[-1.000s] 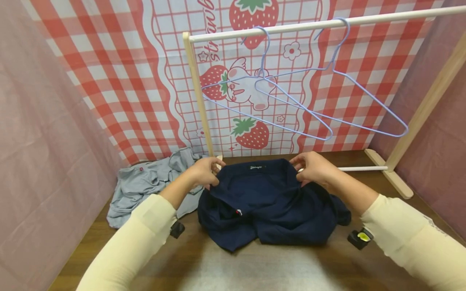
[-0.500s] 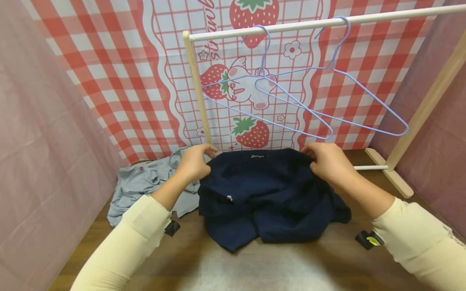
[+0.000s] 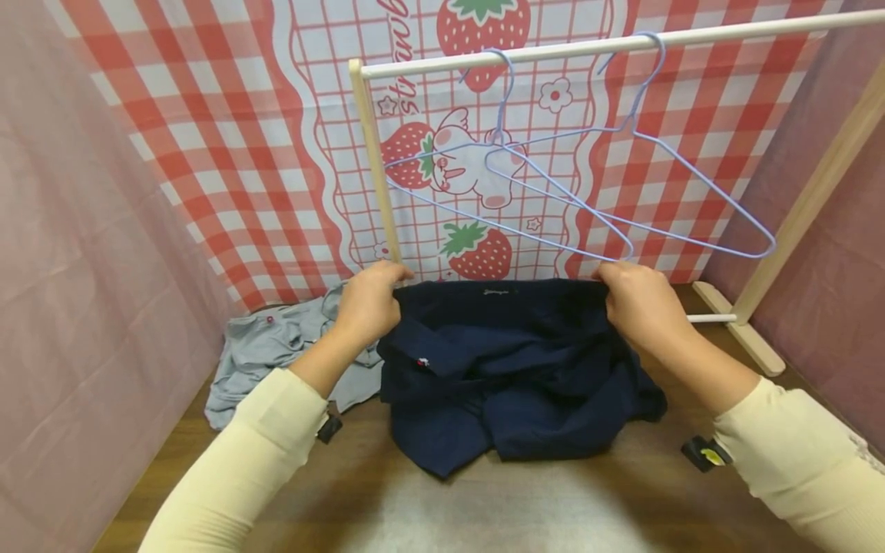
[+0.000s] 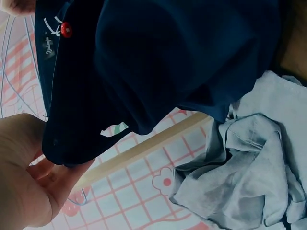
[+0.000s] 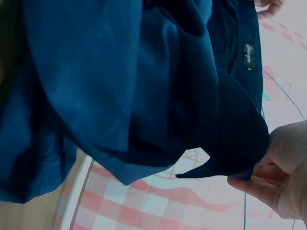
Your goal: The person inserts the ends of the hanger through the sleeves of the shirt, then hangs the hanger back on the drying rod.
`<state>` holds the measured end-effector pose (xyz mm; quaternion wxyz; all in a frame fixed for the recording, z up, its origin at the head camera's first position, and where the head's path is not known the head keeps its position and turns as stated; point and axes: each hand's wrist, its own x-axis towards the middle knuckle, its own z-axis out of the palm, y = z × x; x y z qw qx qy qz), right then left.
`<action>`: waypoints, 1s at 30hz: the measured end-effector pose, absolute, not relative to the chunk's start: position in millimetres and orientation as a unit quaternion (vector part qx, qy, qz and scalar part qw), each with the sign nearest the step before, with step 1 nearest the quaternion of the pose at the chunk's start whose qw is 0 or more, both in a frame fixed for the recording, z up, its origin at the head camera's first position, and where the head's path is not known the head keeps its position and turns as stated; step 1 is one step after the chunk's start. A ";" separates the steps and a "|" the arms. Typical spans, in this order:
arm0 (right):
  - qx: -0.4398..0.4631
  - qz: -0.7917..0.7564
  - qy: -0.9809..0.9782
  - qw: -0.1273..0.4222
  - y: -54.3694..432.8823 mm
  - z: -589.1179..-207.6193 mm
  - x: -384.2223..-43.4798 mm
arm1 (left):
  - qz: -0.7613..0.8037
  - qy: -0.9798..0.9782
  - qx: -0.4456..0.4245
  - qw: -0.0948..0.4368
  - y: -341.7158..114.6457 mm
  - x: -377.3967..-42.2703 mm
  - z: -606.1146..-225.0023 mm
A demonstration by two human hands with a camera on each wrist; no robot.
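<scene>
A navy garment (image 3: 532, 384) with a small label (image 3: 496, 292) inside its top band is stretched between both hands. My left hand (image 3: 368, 301) grips the band's left end, and my right hand (image 3: 639, 299) grips its right end. The band runs nearly straight across, with the folds hanging and bunching below it over the table. In the left wrist view, fingers and thumb pinch the dark cloth, and a red button (image 4: 66, 29) with white threads shows higher up. The right wrist view has the thumb and fingertips around the opposite edge of the cloth (image 5: 240, 143).
A crumpled light grey garment (image 3: 270, 346) lies on the table (image 3: 456, 514) at the left. Behind, two lilac wire hangers (image 3: 553, 240) (image 3: 705, 169) hang from a rack's white bar (image 3: 567, 51). The rack's wooden foot (image 3: 743, 330) stands at the back right.
Both hands have moved apart and slightly up and away, drawing the navy garment's band wider and straighter. The grey garment and the hangers have stayed in place.
</scene>
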<state>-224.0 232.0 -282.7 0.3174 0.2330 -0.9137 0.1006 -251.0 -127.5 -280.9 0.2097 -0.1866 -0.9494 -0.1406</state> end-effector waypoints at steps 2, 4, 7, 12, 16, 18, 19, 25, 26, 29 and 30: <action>0.239 0.097 -0.910 0.325 233.5 -285.6 -224.3 | -0.133 -0.947 -0.196 0.218 -128.2 -250.9 -282.6; 0.234 0.099 -0.913 0.320 235.0 -289.0 -224.5 | -0.133 -0.945 -0.199 0.221 -128.8 -250.7 -284.7; 0.217 0.120 -0.925 0.286 236.9 -295.0 -224.9 | -0.143 -0.947 -0.198 0.210 -130.0 -251.1 -291.1; 0.182 0.171 -0.950 0.188 241.3 -307.3 -226.9 | -0.161 -0.954 -0.199 0.156 -132.3 -251.5 -306.6; 0.166 0.189 -0.959 0.130 245.0 -314.8 -229.3 | -0.169 -0.959 -0.199 0.113 -133.4 -251.1 -316.0; 0.162 0.192 -0.962 0.109 246.0 -316.8 -230.6 | -0.175 -0.961 -0.193 0.095 -134.4 -250.9 -318.6; 0.161 0.191 -0.963 0.100 246.6 -317.5 -231.5 | -0.179 -0.961 -0.189 0.087 -135.2 -251.2 -319.4; 0.163 0.187 -0.965 0.082 250.8 -316.4 -235.8 | -0.219 -0.962 -0.156 0.046 -141.5 -251.8 -318.2; 0.164 0.186 -0.965 0.085 251.9 -315.2 -236.3 | -0.222 -0.962 -0.154 0.047 -142.6 -252.1 -317.5; 0.161 0.178 -0.966 0.099 256.2 -309.9 -236.6 | -0.218 -0.962 -0.152 0.063 -146.3 -252.2 -315.2; 0.160 0.175 -0.966 0.107 257.6 -307.6 -236.3 | -0.216 -0.962 -0.151 0.070 -147.3 -251.9 -314.1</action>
